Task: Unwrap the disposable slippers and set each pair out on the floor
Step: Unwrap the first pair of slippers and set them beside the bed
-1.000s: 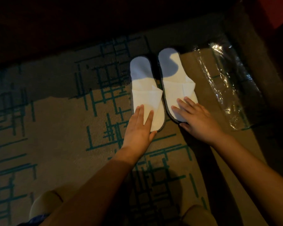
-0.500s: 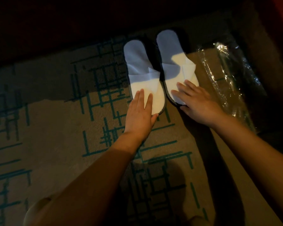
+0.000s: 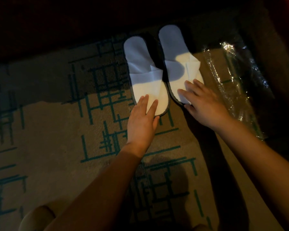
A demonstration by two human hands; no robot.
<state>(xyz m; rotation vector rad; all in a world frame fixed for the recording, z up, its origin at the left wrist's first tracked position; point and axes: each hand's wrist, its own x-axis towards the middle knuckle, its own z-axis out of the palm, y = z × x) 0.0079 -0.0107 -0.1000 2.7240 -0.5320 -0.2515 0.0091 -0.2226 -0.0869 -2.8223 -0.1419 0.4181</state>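
Note:
Two white disposable slippers with dark edging lie side by side on the carpet, toes toward me. My left hand (image 3: pixel 143 120) rests flat with straight fingers on the toe end of the left slipper (image 3: pixel 140 67). Beside it, my right hand (image 3: pixel 202 101) lies with spread fingers on the toe end of the right slipper (image 3: pixel 175 52). An empty clear plastic wrapper (image 3: pixel 235 84) lies flat on the floor just right of the pair.
The floor is a beige carpet (image 3: pixel 48 139) with a teal line pattern. A dark shadowed area runs along the top of the view, and a dark edge rises at the right. My knee (image 3: pixel 35 219) shows at the bottom left.
Both hands have pushed the slippers a little farther from me, into the shadow, and the pair now lies closer together and more parallel.

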